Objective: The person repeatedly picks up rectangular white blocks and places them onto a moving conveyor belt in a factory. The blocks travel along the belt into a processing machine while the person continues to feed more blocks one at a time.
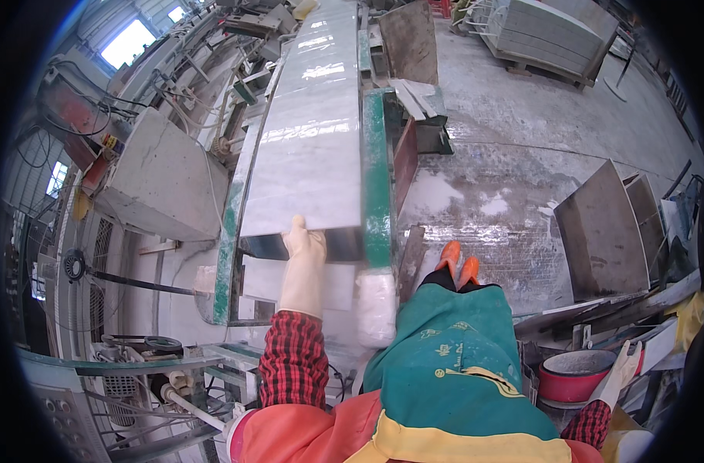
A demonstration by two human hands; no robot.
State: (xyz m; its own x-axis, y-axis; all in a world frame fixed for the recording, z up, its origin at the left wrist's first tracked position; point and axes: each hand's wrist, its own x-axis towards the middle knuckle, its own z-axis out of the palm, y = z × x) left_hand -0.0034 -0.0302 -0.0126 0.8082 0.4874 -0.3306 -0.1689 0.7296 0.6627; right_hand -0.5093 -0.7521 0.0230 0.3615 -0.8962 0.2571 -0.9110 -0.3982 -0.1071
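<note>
A long, glossy white stone slab [309, 166] lies along a narrow conveyor with green side rails [377, 181]. My left hand [303, 251], in a cream rubber glove, grips the slab's near edge. Its thumb rests on top and the other fingers go underneath, out of sight. Far off to the right, low down, my gloved right hand [622, 372] is stretched out beside a red bucket [574, 376]. A small red patch shows at its fingertips, but I cannot make out whether the hand holds it.
Brown-grey stone sheets [601, 231] lean at the right. A crate-like stack of slabs [549, 38] stands at the back right. Left of the conveyor are a big pale block [163, 177] and machine frames with cables. A white wrapped bundle [377, 309] sits at the rail's near end.
</note>
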